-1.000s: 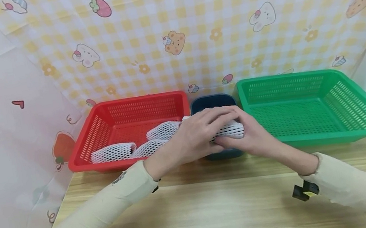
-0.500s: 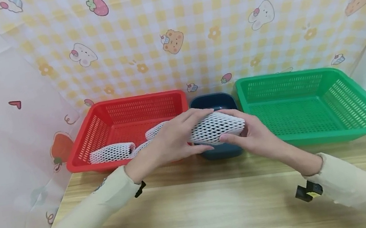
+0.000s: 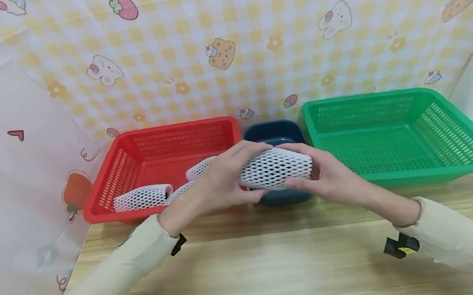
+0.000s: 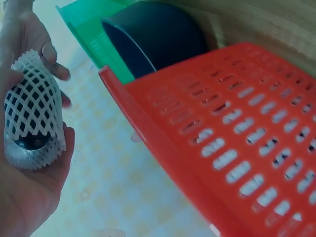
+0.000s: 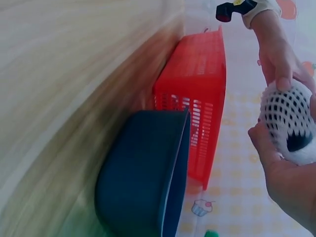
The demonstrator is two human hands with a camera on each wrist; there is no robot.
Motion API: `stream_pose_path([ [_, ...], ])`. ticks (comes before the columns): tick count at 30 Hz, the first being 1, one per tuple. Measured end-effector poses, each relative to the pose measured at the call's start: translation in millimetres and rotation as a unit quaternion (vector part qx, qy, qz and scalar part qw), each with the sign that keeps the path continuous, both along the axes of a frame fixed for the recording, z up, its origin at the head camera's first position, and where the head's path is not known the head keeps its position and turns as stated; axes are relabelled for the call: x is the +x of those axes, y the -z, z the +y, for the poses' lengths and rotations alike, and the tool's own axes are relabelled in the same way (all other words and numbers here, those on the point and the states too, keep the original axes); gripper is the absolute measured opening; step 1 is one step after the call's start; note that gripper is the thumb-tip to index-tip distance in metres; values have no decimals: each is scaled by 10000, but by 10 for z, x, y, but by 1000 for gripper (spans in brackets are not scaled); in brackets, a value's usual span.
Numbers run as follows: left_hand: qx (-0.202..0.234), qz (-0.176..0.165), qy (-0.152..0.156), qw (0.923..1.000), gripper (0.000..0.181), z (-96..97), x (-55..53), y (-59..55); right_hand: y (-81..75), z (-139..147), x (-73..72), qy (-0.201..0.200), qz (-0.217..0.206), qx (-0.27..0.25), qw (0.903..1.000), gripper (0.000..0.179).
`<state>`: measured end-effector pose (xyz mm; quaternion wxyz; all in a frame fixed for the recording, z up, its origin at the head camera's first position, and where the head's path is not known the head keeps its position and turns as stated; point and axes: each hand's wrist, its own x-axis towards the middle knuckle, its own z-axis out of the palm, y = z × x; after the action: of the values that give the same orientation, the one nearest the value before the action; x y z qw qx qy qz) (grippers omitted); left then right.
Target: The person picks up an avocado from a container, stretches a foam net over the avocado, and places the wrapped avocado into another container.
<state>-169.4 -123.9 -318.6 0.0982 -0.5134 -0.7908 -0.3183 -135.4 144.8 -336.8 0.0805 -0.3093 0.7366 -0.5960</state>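
Note:
Both hands hold a white foam fruit net (image 3: 274,168) with a dark, shiny, rounded item inside, close above the dark blue bin. My left hand (image 3: 222,177) grips its left end, thumb below and fingers over the top. At the other end my right hand (image 3: 322,169) pinches it, thumb on the near side. In the left wrist view the dark item shows through the open end of the net (image 4: 34,111). The right wrist view also shows the net (image 5: 289,116) between the hands, its dark content visible at the opening.
A red basket (image 3: 101,212) at the left holds several more foam nets (image 3: 143,197), some partly hidden by the left hand. The dark blue bin (image 3: 284,197) stands between it and a green basket (image 3: 411,178) on the wooden table (image 3: 286,275). A patterned cloth hangs behind.
The left hand, earlier covering much of the net, has drawn back left to its left end, exposing more of it. The net has since shifted slightly left with both hands.

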Motion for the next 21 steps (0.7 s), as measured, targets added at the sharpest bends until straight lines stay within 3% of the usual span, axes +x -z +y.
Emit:
stream_pose_path([
  [4,-42,-52,-297,9995,88,-132,-21,-67,-11,126,-6,205,89,348,9991,65],
  [9,-310,-354,-1063,9932,101,-398,-56,-168,-5,375,5,721,699,1091,9889,49],
  [14,-529,-684,-1661,9823,103,-674,-96,-213,16,575,18,1044,1144,1938,9687,39],
  [21,-679,-699,-2055,9738,89,-953,-167,-233,65,778,66,1406,1837,2760,9329,44],
])
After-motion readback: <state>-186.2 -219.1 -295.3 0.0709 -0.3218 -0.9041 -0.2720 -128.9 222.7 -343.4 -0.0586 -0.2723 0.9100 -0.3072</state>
